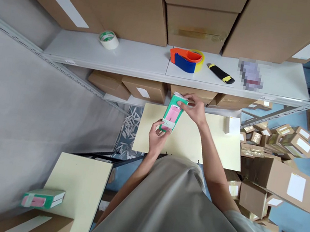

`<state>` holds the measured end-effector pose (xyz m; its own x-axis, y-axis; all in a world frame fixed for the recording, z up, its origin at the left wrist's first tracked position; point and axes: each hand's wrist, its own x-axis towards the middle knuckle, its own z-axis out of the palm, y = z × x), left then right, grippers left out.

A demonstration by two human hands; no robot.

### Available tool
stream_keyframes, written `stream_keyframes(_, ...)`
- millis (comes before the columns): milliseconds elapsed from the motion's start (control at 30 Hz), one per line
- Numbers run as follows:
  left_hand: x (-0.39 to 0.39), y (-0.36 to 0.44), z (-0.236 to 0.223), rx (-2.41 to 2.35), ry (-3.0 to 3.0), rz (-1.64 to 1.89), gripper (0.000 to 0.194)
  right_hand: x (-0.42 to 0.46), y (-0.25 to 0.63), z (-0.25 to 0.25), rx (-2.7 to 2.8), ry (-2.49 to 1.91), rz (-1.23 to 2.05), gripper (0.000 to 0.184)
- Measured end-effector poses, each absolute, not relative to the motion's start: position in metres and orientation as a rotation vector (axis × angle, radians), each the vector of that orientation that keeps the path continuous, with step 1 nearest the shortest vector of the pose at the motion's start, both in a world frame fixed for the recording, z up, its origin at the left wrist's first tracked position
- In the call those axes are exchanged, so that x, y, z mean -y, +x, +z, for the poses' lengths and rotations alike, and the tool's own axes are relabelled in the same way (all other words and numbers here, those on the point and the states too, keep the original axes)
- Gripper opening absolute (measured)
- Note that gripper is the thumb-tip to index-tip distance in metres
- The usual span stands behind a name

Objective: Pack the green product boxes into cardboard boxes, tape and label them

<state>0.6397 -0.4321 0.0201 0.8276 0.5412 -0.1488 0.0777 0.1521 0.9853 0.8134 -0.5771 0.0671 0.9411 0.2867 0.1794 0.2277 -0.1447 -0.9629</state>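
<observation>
Near left: green-and-pink packaging (43, 198) on a side table (86, 187). Centre: one green box (172, 113) with pink panel, held over the cream table (192, 142), left hand (157, 137) gripping its near end, right hand (195, 110) pinching its far right corner; white box (233, 126) at table's right. Far, on the grey shelf (141, 58), left to right: tape roll (108, 40), tape dispenser (185, 61), black-and-yellow cutter (220, 74).

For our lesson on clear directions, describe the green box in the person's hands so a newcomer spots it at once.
Find the long shelf, then the pale yellow table below. Over it, the left hand and right hand hold a green box with a pink panel. Unlike the similar green packaging at lower left, it is held.
</observation>
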Motion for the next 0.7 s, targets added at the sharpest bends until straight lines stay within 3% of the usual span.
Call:
stream_keyframes(200, 0.441, 0.632, 0.016, -0.541, 1.584, 0.429, 0.063, 0.576, 0.819, 0.060, 0.359, -1.871, -0.006, 0.058)
stream_keyframes(333, 0.429, 0.632, 0.024, -0.548, 1.711, 0.494, 0.052, 0.579, 0.816, 0.058, 0.359, -1.926, -0.029, 0.066)
stream_keyframes(533, 0.405, 0.639, 0.023, -0.666, 1.099, 0.140, 0.055, 0.593, 0.823, 0.059, 0.457, -1.827, 0.000, 0.075)
stream_keyframes(700, 0.397, 0.640, 0.018, -0.676, 0.721, -0.216, 0.042, 0.592, 0.828, 0.056, 0.480, -1.578, 0.141, 0.071)
